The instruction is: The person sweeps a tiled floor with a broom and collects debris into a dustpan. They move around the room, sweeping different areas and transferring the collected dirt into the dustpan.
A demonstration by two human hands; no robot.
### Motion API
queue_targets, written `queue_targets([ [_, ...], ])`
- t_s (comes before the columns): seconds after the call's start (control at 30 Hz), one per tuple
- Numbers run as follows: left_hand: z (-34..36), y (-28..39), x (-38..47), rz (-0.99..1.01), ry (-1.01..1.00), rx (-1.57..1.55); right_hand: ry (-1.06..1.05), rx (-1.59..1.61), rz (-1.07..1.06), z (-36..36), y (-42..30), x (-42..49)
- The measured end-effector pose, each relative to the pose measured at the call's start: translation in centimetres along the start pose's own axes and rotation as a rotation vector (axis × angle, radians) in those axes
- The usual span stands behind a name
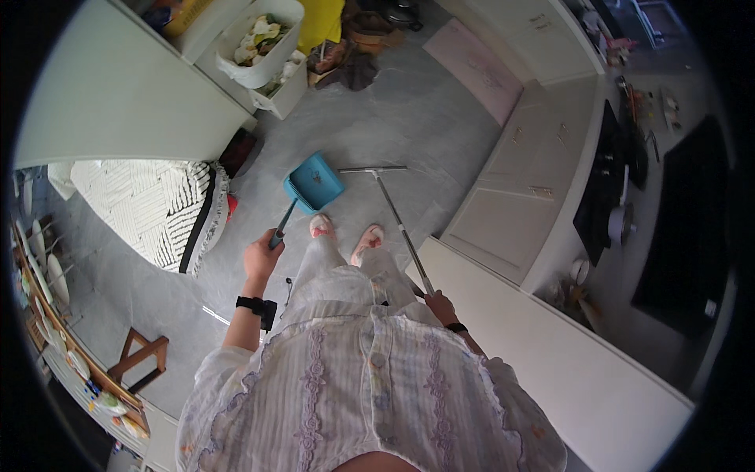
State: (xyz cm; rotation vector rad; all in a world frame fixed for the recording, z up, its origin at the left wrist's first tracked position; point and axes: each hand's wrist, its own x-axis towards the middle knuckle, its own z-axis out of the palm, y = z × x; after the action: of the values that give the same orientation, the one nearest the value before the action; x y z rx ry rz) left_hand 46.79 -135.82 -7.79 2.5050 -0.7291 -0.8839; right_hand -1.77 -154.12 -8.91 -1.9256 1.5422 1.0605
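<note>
My left hand [262, 258] grips the handle of a blue long-handled dustpan [321, 186], whose pan rests on the grey floor in front of my feet. A small clump of dark debris [317, 177] lies in the pan. In my right hand [441, 308] is the metal pole of a floor squeegee or wiper [401, 227]. Its thin, wide head [383, 170] is on the floor just right of the dustpan, apart from it. My pink slippers [368, 241] are below both tools.
White bins [278, 97] with plant scraps and bags stand ahead at the left. A pink mat [475, 71] lies by the cabinets [513, 206] on the right. Left are a black-and-white fringed cloth [147, 212] and a folding wooden stand [141, 360]. A white panel [560, 348] is right of me.
</note>
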Motion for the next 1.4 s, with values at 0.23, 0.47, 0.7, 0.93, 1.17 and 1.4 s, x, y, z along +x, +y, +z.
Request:
queue_targets([
  [0.23, 0.7, 0.6, 0.5, 0.078, 0.004, 0.125, -0.193, 0.930, 0.256, -2.7, 2.1, -2.3],
  [0.47, 2.4, 2.7, -2.0, 0.130, 0.065, 0.149, -0.221, 1.220, 0.051, -3.9, 5.5, 2.9],
  [0.7, 3.6, 4.4, -4.9, 0.151, 0.138, 0.151, -0.057, 0.932, 0.047, -4.5, 6.0, 8.8],
  [0.93, 3.6, 3.0, -4.6, 0.187, 0.140, 0.152, 0.136, 0.736, 0.178, -1.8, 8.5, 6.2],
  [1.17, 3.7, 1.2, 0.9, 0.375, -0.094, 0.418, 0.241, 0.544, 0.088, 1.4, -1.1, 8.2],
  [1.4, 2.5, -0.4, 6.0, 0.448, -0.235, 0.354, -0.011, 0.621, -0.378, 13.1, -20.9, 10.6],
])
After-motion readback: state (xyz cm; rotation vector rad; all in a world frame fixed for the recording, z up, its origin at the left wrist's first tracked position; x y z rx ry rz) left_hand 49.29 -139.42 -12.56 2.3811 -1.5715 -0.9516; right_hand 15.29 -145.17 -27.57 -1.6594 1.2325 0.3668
